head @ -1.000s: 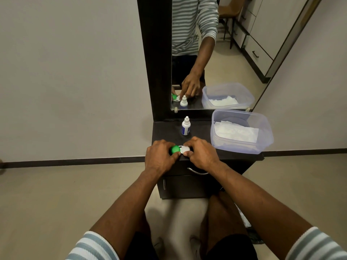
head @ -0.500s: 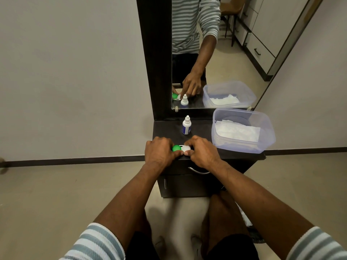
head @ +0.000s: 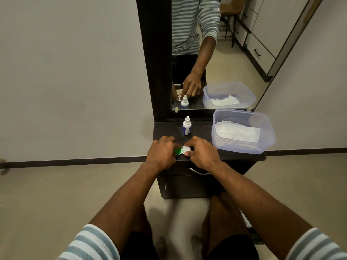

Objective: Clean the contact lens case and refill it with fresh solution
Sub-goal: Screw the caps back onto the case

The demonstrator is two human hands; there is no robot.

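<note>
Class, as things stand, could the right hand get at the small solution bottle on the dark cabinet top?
Probably yes. The solution bottle stands upright just beyond the right hand, with bare cabinet top between them. But that hand now grips the lens case and must let go first.

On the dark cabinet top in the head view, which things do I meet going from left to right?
Left hand → green cap → white cap → right hand → plastic tub. The bottle stands behind the caps, so I leave it out.

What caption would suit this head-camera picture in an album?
Both hands, left and right, hold a contact lens case on a dark vanity top, solution bottle behind.
</note>
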